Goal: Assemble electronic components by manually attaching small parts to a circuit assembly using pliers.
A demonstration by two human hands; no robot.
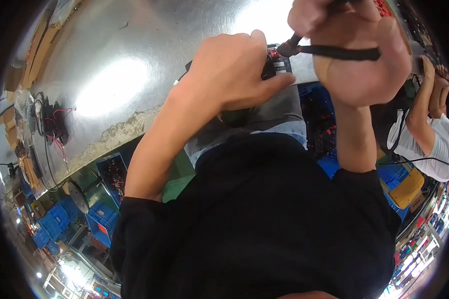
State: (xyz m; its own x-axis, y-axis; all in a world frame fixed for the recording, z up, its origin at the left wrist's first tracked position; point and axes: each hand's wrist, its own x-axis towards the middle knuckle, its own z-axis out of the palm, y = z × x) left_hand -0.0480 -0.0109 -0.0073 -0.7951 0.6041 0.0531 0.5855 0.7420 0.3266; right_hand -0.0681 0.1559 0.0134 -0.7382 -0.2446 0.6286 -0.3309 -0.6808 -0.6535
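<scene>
My left hand [229, 70] is closed over a small black part [269, 69] at the table's near edge. Its fingers hide most of that part, and its thumb reaches out to the right. A bit of red shows beside the fingertips. In the raised right hand [361, 62] is what looks like a pair of black-handled pliers [336, 51]. Their handles are spread apart, one lying across the palm. The tool's jaw end touches or almost touches the red bit; I cannot tell which. Blur and the hand itself hide part of the grip.
The shiny metal table [149, 30] has a worn near edge. Black parts with red wires [57, 122] lie at its left. Below stand blue bins [102, 219] and a tray of small dark and red pieces [322, 124]. A co-worker in a white shirt [426, 144] works at right.
</scene>
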